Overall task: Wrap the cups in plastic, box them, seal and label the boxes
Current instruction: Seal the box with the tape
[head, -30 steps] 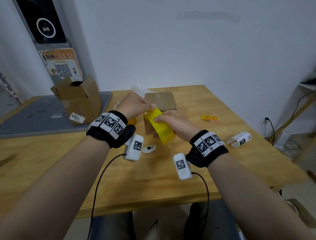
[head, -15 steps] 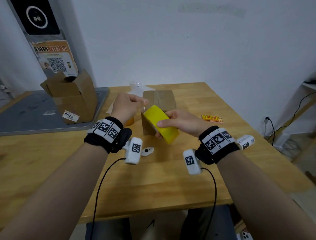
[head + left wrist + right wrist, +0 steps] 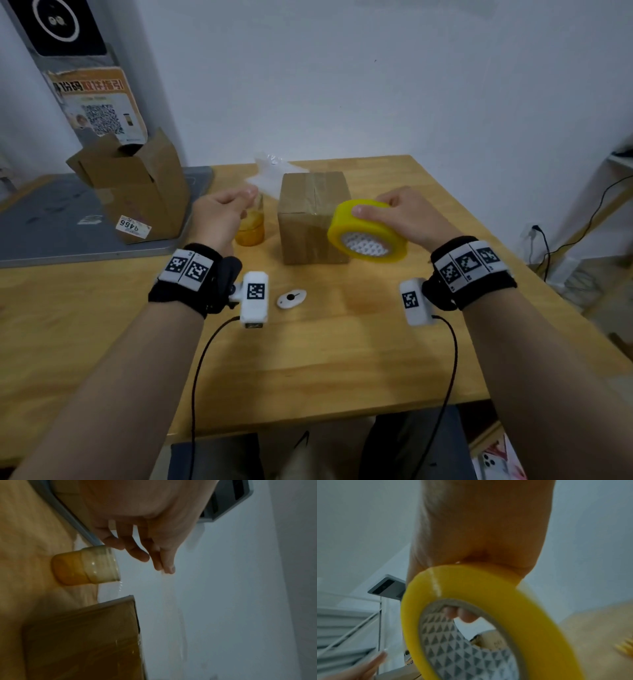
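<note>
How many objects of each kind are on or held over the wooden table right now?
Cardboard boxes: 2, closed box and open box
Tape rolls: 1, yellow tape roll, held by the right hand
Cups: 1, orange cup
Plastic wrap: 1
Small white oval object: 1
Total: 6

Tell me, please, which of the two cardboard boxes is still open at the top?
The box on the grey mat, far left: its flaps stand up. The box mid-table is taped shut.
</note>
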Available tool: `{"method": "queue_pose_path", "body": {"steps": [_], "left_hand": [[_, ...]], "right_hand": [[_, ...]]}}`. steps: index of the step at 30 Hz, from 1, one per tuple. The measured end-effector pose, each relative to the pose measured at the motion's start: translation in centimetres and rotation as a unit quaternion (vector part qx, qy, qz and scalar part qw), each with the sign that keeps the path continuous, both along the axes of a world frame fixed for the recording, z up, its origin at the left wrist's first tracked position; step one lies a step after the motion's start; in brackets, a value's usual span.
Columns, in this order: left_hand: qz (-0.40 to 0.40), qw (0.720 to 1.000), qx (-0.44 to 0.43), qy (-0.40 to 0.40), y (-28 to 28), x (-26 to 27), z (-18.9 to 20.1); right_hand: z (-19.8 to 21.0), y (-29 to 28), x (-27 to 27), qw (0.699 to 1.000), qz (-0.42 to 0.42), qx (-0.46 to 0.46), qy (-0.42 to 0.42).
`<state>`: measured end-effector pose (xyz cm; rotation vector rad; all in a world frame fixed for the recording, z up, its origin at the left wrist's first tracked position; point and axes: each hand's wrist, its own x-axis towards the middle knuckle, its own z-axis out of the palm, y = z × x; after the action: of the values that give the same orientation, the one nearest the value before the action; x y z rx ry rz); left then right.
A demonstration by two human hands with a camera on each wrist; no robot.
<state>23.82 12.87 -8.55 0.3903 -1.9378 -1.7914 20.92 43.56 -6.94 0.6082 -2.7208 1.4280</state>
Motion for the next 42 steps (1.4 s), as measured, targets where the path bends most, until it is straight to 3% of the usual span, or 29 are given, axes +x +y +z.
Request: {"method": "queue_pose_path", "body": {"steps": [5,9,15,34,42], "left_hand": [[0.033,0.996,0.08,-0.004,0.7,0.2,-3.0],[0.059,0.991,0.115,0.019,2.8,0.4,-4.6],[0.061,0.99,0.123,0.029,4.5,0.3,-5.4],[0.062,0.991,0.104,0.061,3.4,-3.4,-7.3],[0.039,0.996,0.072,0.017,3.1,-5.2,-8.3]], "right_hand": [[0.8,0.5,-1.1,0.982,-0.097,0.154,0.046],[1.3,-0.2,-1.2,0.933,-0.187,0.28,0.129],[1.9,-0.6,-2.3,0.898,-0.245,0.34,0.135],[0.9,-1.6,-5.6,0.904,-0.235,0.347,0.085],[0.6,-2.0,-6.9,0.903,-0.227,0.355,0.089]]}}
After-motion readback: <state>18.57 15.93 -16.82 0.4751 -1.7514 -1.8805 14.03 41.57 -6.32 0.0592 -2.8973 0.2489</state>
